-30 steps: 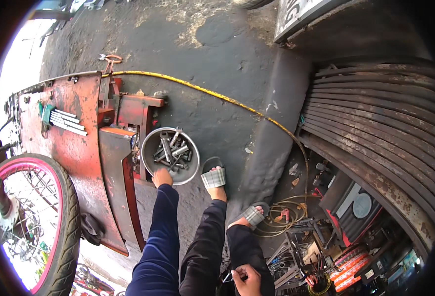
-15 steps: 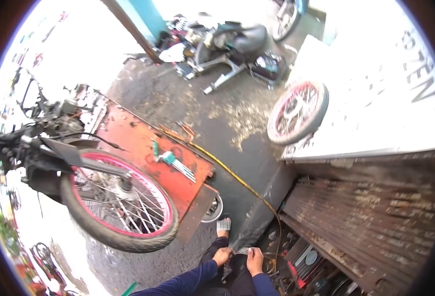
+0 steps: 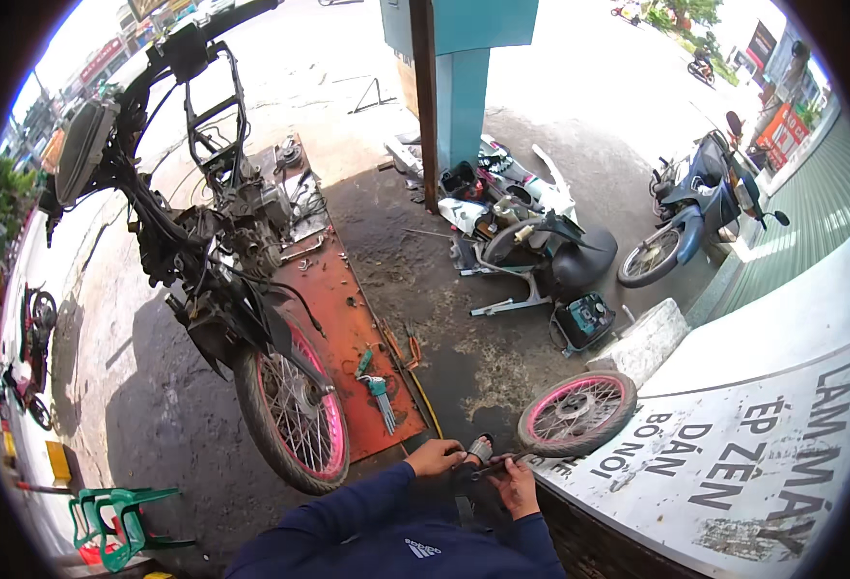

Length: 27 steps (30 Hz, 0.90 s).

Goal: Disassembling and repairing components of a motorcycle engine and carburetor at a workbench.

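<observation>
My right hand (image 3: 516, 488) has its fingers closed on a slim dark metal piece (image 3: 489, 472), whose exact kind is too small to tell. To its left, my left hand (image 3: 436, 457) is closed with the fingertips together; whatever they may hold is hidden. The hands are a short gap apart, in front of my sandalled foot (image 3: 481, 448). Left of them stands a stripped motorcycle (image 3: 242, 232), its front wheel (image 3: 295, 410) with a pink rim beside an orange platform (image 3: 343, 318). A set of hex keys (image 3: 379, 398) in a green holder lies on that platform.
A loose pink-rimmed wheel (image 3: 579, 413) leans by a white sign board (image 3: 734, 444) on the right. Ahead lie a seat (image 3: 584, 259) and several motorcycle parts near a blue pillar (image 3: 462, 101). A blue motorcycle (image 3: 700, 198) stands farther right, a green plastic stool (image 3: 121, 521) at lower left.
The view has tilted up and swung, bringing the whole motorcycle and the street into sight. My hands are now farther apart, and the dark metal piece shows at my right hand.
</observation>
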Available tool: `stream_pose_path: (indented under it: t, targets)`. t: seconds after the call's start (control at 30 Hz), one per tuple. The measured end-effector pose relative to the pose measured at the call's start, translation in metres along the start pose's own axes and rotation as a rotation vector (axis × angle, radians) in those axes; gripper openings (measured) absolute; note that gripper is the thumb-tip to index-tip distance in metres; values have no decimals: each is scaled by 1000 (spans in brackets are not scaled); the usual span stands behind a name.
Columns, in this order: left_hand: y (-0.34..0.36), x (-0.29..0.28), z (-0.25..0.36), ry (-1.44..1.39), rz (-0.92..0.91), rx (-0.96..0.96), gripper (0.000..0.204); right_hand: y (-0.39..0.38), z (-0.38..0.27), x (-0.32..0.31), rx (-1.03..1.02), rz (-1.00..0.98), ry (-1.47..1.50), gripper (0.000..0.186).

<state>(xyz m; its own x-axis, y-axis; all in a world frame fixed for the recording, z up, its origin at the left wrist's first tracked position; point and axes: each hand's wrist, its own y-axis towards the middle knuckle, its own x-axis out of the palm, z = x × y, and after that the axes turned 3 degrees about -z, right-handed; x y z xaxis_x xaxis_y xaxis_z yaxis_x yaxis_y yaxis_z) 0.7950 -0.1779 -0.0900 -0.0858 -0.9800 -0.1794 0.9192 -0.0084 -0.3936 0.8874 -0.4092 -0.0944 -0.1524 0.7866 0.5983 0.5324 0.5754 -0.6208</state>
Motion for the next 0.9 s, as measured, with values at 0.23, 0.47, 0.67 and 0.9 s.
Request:
stream_pose_path:
  t: [0.23, 0.47, 0.67, 0.9]
  targets:
    - [36, -103, -4, -79, 586, -164, 30, 141, -138, 41, 117, 55, -279, 24]
    - [80, -214, 33, -182, 1105, -261, 46, 299, -172, 130, 430, -204, -246, 25]
    - [103, -368, 2, -49, 1646, -237, 62, 408, -191, 279, 489, -250, -413, 21]
    - [53, -515, -25, 266, 2229, -629, 87, 525, -183, 425, 737, -488, -613, 14]
